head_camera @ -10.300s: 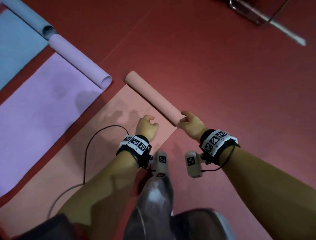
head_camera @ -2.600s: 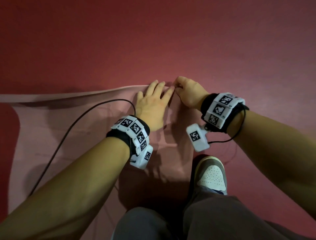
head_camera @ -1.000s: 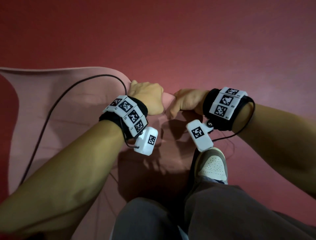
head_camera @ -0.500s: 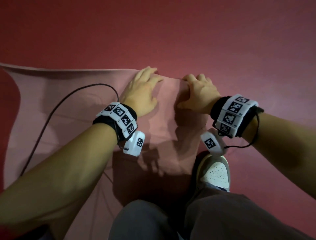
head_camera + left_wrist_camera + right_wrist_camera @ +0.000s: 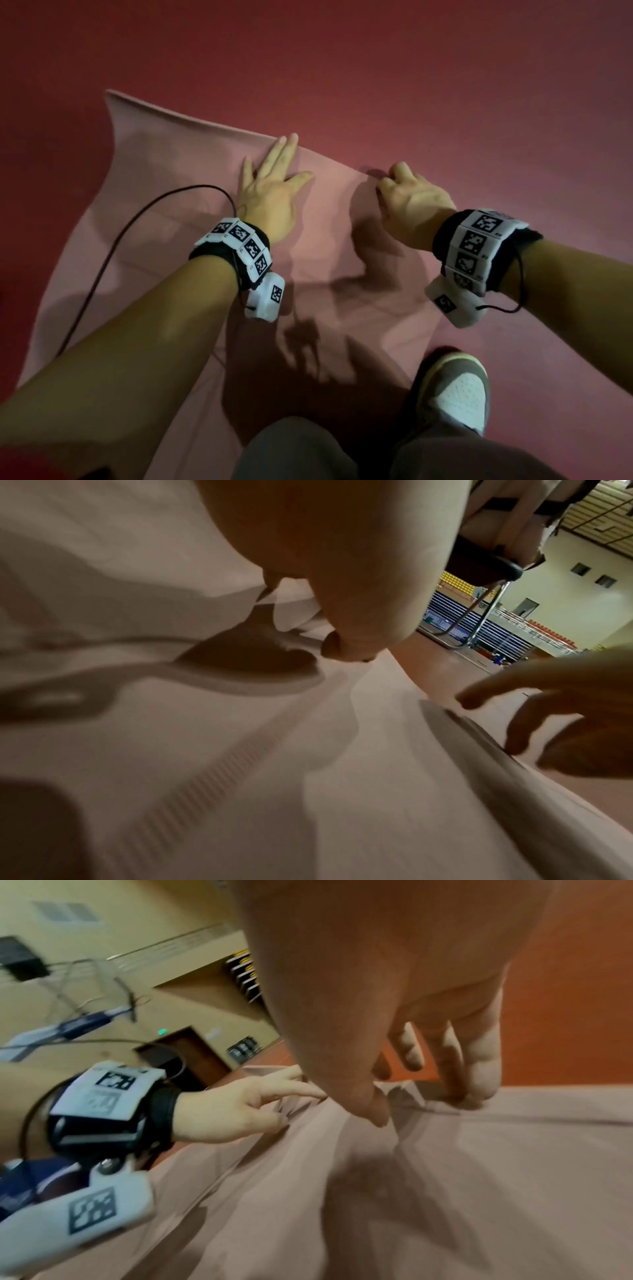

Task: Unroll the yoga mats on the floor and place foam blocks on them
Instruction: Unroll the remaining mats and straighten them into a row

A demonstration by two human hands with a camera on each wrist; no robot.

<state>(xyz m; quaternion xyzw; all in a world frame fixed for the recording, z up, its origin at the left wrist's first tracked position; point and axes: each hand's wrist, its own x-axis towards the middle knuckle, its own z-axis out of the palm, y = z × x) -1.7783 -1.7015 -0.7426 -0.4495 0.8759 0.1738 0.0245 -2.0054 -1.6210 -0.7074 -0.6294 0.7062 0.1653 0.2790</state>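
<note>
Mat (image 5: 178,219), pink and unrolled, lay across the frame's middle on the red floor (image 5: 411,68). My left hand (image 5: 270,195) pressed flat near its far edge, fingers straight. My right hand (image 5: 414,202), fingers bent, pressed fingertips on the far right corner, gripping nothing.

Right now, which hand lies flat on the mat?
The left hand: fingers straight, palm down on the mat. The right hand has curled fingers at the mat's edge.

The pink mat (image 5: 178,212) lies unrolled on the red floor (image 5: 411,85), creased, its far edge slightly lifted and wavy, the far left corner curling up, the far right corner rumpled.
</note>
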